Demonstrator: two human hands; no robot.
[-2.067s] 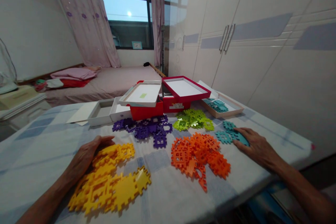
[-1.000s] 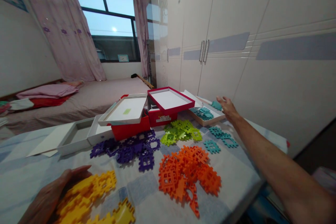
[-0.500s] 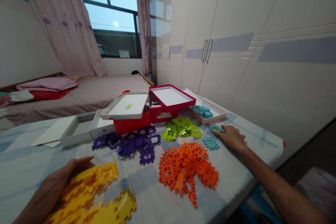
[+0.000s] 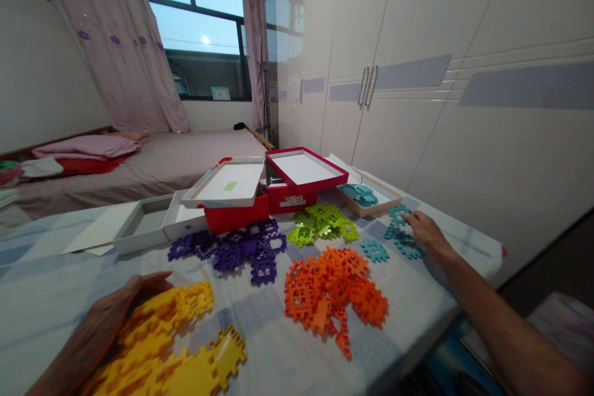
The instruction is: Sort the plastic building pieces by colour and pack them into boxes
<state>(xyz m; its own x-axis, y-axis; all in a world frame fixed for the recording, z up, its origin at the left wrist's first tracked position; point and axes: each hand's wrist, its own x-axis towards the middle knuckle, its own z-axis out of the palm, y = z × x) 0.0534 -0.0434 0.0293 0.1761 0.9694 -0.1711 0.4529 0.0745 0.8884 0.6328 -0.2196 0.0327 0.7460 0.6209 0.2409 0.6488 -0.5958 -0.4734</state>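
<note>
My right hand [image 4: 427,234], fingers pinched, holds a teal puzzle piece [image 4: 398,215] by its edge, raised slightly above other teal pieces [image 4: 404,246] on the cloth. A single teal square [image 4: 375,251] lies to their left. My left hand [image 4: 139,297] rests against the far left side of the yellow puzzle pieces [image 4: 162,340], its fingers stretched out and partly hidden by the pile. Between the hands are a pile of orange pieces [image 4: 336,288], green ones [image 4: 322,224] and purple ones [image 4: 239,247], all with notched edges.
An open tray [image 4: 390,201] with teal pieces stands at the back right. Red boxes [image 4: 236,218] with a white lid [image 4: 227,182] and a crimson-edged lid [image 4: 306,170] sit at the back. Grey trays [image 4: 139,238] lie left. A bed [image 4: 199,154] and wardrobe [image 4: 394,31] are beyond.
My right hand has moved right and lifted a teal piece; more teal pieces now show beneath it. My left hand stays by the yellow pile. The view has shifted slightly.
</note>
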